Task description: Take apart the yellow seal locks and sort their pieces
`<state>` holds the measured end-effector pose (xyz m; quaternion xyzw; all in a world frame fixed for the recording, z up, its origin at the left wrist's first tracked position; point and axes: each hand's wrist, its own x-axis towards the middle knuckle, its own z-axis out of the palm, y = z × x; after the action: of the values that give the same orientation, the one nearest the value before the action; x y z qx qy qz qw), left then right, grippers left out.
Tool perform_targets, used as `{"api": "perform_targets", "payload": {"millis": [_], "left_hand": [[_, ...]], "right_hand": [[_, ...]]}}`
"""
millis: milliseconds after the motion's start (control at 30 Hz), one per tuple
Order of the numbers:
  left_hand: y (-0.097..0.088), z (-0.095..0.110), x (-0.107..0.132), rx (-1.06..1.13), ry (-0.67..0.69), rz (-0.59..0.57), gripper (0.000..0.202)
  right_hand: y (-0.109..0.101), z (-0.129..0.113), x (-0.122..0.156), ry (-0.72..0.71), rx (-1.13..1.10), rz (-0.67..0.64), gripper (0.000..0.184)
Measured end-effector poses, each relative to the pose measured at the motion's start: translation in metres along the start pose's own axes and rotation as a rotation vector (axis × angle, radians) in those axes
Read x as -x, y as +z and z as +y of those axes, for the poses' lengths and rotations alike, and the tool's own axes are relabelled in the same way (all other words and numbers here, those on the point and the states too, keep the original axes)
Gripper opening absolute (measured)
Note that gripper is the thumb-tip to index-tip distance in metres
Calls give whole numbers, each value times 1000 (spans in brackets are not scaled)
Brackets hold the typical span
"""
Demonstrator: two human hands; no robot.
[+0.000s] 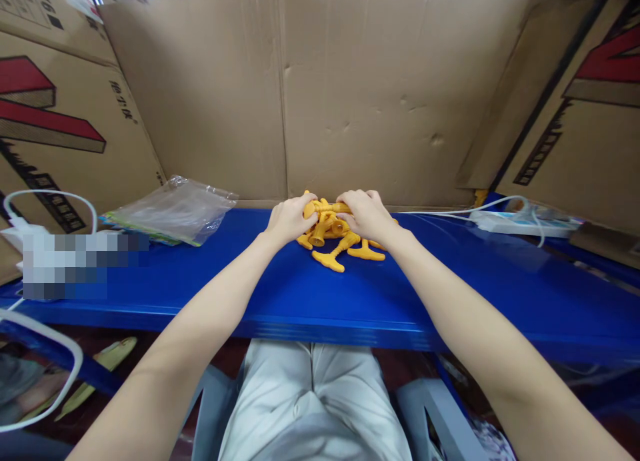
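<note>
A small heap of yellow plastic parts (334,246) with flared ends lies on the blue shelf (280,294), close to the cardboard wall. My left hand (289,219) is closed over the left end of the topmost yellow piece. My right hand (364,214) is closed over its right end, fingers curled down. Both forearms reach straight in from the bottom of the view. The piece between the hands is mostly hidden by my fingers.
Cardboard sheets (350,94) wall in the back and both sides. A clear plastic bag (173,211) with printed cards lies at the left. A white power strip (520,222) and cables sit at the right; a white adapter and cable (20,229) at the far left.
</note>
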<state>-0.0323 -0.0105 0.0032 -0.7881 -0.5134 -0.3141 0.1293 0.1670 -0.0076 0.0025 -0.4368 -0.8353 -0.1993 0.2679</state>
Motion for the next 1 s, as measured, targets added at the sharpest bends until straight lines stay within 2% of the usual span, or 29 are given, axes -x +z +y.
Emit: {"api": "perform_targets", "payload": {"millis": [167,300,400,600,767,867,1000], "left_hand": [[-1,1,0,10,-18,12,41],[0,-2,-1,-5,-24,9,42],[1,-4,-1,-19,-26,-2,41],[1,-3,-1,-18,-33,-19,41],[0,-4,-1,-13,-42,-25,42],[1,-6,-1,-17,-42,-26,42],[1,-6,-1,-15,-43,-29,43]], "right_hand": [[0,0,0,-15,-4,101,25],[4,0,1,-15,-27,51,30],[5,1,1,-9,-24,10,26],[1,1,0,0,1,59,20],[5,2,1,13,-46,57,23],[6,1,1,4,-71,20,28],[5,0,1,9,-42,-15,23]]}}
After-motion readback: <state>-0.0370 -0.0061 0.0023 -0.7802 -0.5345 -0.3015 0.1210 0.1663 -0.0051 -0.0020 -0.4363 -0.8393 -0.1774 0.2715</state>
